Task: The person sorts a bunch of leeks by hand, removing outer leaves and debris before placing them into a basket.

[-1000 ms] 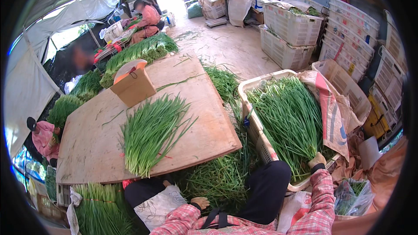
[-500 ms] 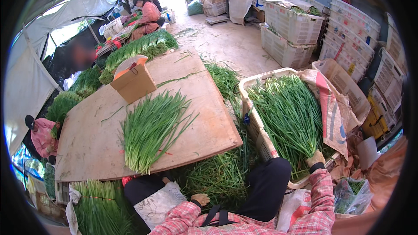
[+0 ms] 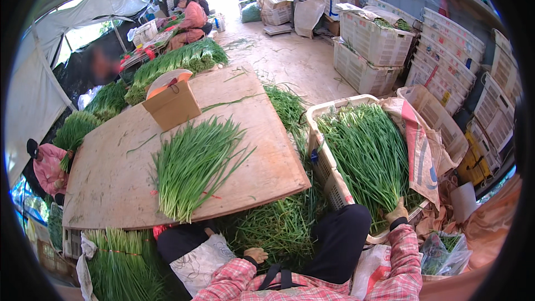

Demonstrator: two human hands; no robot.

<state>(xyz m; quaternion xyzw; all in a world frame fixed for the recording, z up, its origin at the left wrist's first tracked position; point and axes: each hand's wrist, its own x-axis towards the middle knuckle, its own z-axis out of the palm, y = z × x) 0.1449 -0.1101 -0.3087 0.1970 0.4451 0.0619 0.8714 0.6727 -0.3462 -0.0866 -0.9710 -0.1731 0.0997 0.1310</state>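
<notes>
My right hand [image 3: 398,212] is closed round the pale stem ends of some chives [image 3: 368,150] at the near end of a cream plastic crate [image 3: 329,175]. The long green leaves fill the crate and point away from me. Over my lap, my left hand [image 3: 256,255] rests with nothing in it, its fingers loosely apart. A loose pile of chives [image 3: 195,167] lies on the wooden board [image 3: 262,145] in front of me, stems toward me. Tied bundles of chives [image 3: 120,267] stand at my left.
A cardboard box [image 3: 173,106] sits on the board. Leaf scraps [image 3: 273,226] heap between my legs. Stacked crates [image 3: 373,39] line the right wall. A person in pink [image 3: 50,170] works at the far left; another person [image 3: 192,19] sits farther back. A clear plastic bag [image 3: 446,253] lies at my right.
My right hand has shifted slightly left and farther away, still gripping chive stems. The view has tilted a little; my left hand stays in place.
</notes>
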